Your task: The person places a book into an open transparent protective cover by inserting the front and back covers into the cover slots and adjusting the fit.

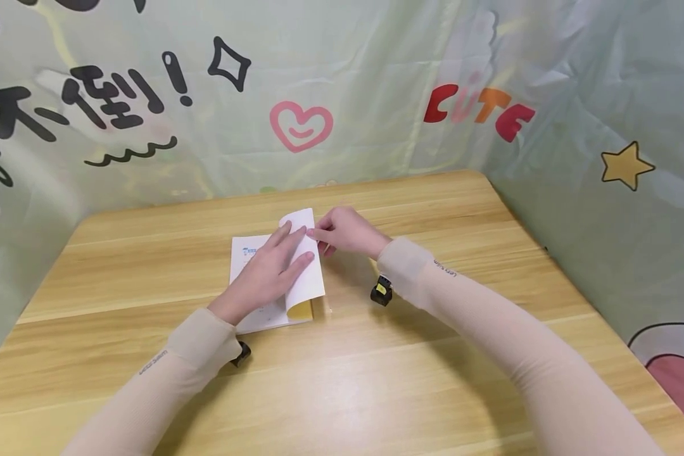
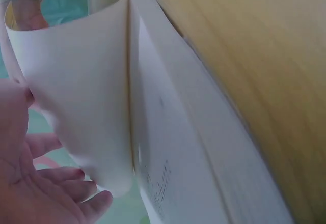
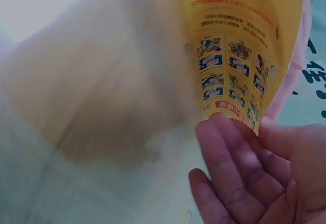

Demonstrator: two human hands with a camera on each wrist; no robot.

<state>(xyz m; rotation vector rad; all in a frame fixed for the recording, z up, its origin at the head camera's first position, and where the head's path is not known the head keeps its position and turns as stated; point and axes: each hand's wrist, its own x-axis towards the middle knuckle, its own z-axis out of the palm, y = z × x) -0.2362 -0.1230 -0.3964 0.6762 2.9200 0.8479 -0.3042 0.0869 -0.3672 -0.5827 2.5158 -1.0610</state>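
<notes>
A thin book (image 1: 256, 320) lies open on the wooden table, a printed white page on its left. Its cover (image 1: 308, 278) stands curled up, with a white inner side. The outer side of the cover (image 3: 239, 25) is yellow with small printed pictures, as the right wrist view shows. My right hand (image 1: 350, 231) pinches the cover's far right edge between thumb and fingers. My left hand (image 1: 268, 269) lies over the book, its spread fingers touching the white side of the cover. In the left wrist view the left hand's fingers (image 2: 76, 183) are close along the cover's edge.
The table (image 1: 148, 272) has rounded corners and spreads around the book on every side. A printed cloth (image 1: 376, 82) with a heart, a star and lettering hangs behind it and along the right side. Small dark devices (image 1: 381, 291) sit under both wrists.
</notes>
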